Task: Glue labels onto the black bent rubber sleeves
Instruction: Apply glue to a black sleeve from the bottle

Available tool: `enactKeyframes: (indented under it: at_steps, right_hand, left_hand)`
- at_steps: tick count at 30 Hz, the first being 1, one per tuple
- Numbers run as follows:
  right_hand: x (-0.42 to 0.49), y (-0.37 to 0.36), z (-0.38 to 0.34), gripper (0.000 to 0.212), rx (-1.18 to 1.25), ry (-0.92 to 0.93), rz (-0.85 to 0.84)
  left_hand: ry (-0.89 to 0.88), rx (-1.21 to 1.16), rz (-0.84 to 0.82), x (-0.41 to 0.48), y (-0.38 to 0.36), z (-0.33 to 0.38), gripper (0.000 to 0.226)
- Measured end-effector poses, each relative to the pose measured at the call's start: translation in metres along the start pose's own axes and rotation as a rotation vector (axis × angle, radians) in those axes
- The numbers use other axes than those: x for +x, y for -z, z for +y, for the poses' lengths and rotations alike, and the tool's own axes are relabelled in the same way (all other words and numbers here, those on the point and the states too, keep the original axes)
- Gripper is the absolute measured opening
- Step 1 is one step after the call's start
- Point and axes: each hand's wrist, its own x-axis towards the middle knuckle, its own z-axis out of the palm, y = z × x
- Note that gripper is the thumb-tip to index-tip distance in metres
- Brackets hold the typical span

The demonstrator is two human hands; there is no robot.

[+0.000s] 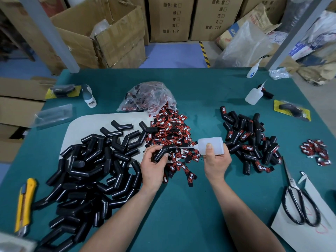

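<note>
Gluing in progress: left hand point(153, 166) gripping 1 bent sleeve point(161, 154) over label heap point(171, 131); right hand point(216, 161) curled round glue bottle point(212, 144), nozzle at sleeve. Labelled sleeves point(251, 140) heaped at right of counter point(200, 88); much larger unlabelled pile point(87, 170) at left, hence most of task judged outstanding.

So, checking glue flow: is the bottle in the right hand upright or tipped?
Tipped: glue bottle lies sideways, nozzle pointing at the held sleeve.
</note>
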Motion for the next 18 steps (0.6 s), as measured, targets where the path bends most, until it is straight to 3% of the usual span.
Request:
enactKeyframes:
  at_steps: [18]
  right_hand:
    - [0.0025,0.001,0.0016,0.023,-0.012,-0.01,0.009]
  left_hand:
    - [-0.018,-0.003,0.027,0.0012,-0.0009,-0.0048,0.053]
